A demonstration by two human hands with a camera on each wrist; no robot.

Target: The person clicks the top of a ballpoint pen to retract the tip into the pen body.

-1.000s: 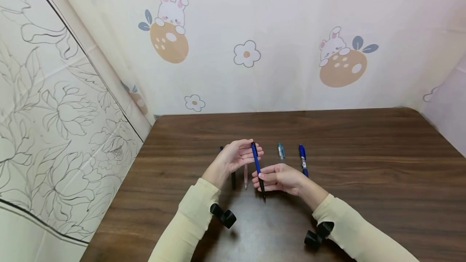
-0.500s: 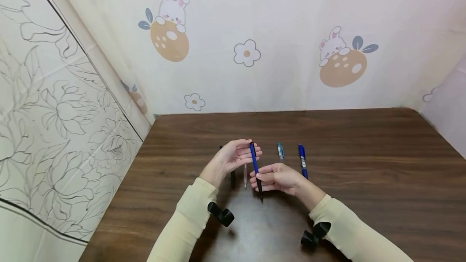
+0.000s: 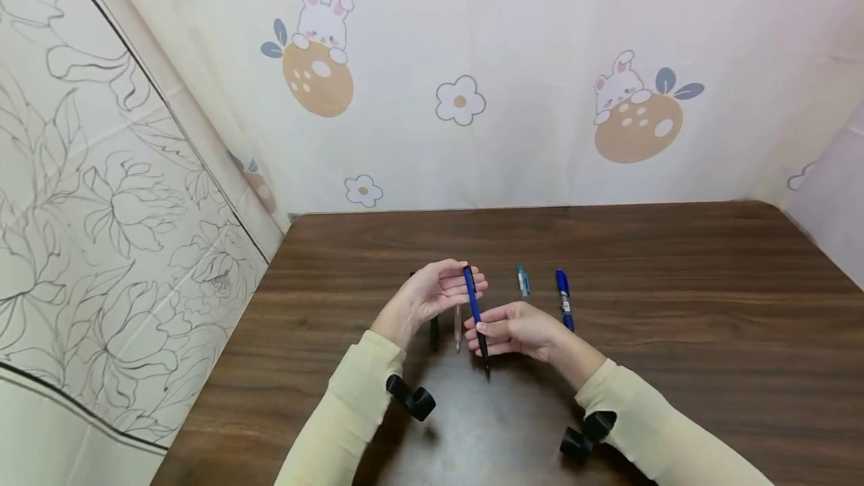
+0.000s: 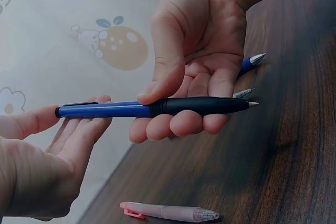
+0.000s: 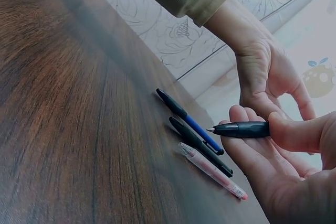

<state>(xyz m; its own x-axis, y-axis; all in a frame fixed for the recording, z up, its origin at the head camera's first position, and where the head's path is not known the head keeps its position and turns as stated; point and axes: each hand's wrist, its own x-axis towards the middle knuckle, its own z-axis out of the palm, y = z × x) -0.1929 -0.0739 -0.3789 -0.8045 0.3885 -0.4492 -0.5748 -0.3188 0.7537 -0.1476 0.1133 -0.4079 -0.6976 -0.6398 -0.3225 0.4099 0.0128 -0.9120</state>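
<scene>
A blue ballpoint pen (image 3: 472, 297) with a black grip is held above the table by both hands, its bare tip pointing toward the person. My left hand (image 3: 432, 294) pinches its capped far end; in the left wrist view the thumb meets that end while the fingers lie beneath the barrel. Further down, my right hand (image 3: 525, 330) holds the black grip (image 4: 202, 106), thumb on top and fingers underneath. Below the left hand lie a pink pen (image 5: 212, 171), a black pen (image 5: 202, 148) and another blue pen with a black grip (image 5: 189, 121).
Beyond the right hand, a teal pen (image 3: 523, 281) and a dark blue pen (image 3: 565, 302) lie on the brown wooden table (image 3: 675, 306), both partly hidden by that hand. A patterned cloth wall (image 3: 526, 141) rises behind the table's back edge, with another at the left.
Both hands have shifted very slightly left with the blue ballpoint pen. Their hold on it looks the same, and the pens on the table have stayed put.
</scene>
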